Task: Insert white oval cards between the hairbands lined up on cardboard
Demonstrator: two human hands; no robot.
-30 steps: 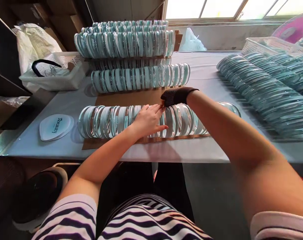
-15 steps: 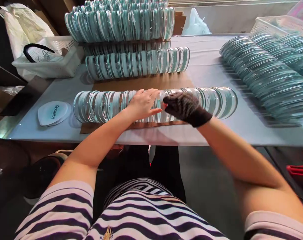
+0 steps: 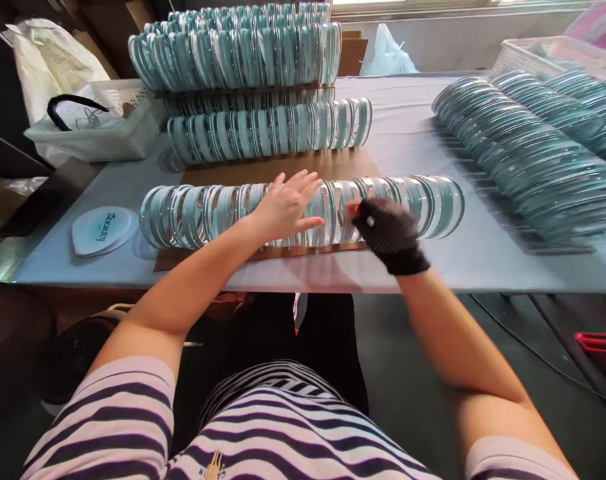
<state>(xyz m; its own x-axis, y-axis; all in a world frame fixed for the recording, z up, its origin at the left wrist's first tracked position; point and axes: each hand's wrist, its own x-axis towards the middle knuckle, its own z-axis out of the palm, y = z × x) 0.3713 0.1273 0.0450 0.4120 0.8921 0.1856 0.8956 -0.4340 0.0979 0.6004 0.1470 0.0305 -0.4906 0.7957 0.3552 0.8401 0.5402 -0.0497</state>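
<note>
A long row of clear, round glass pieces with pale frosted bands (image 3: 197,215) lies on its side across the front of the table. My bare left hand (image 3: 290,208) rests on top of the row near its middle, fingers stretched out and thumb apart. My right hand (image 3: 387,230), in a dark dotted glove with bare fingertips, is at the near side of the row, right of my left hand. Its fingers are curled together and blurred, and what they may hold is hidden. Under the row lies a brown cardboard sheet (image 3: 167,260).
Behind stand stacked rows of similar glass pieces (image 3: 233,60). More glass rows (image 3: 523,153) lie at the right. A white basket (image 3: 97,143) is at the back left, with printed pale discs (image 3: 103,230) in front. Another white basket (image 3: 523,57) stands back right.
My right hand has drawn back to the right and toward me, away from my left hand. My left hand stays on the row. The whole view has shifted slightly.
</note>
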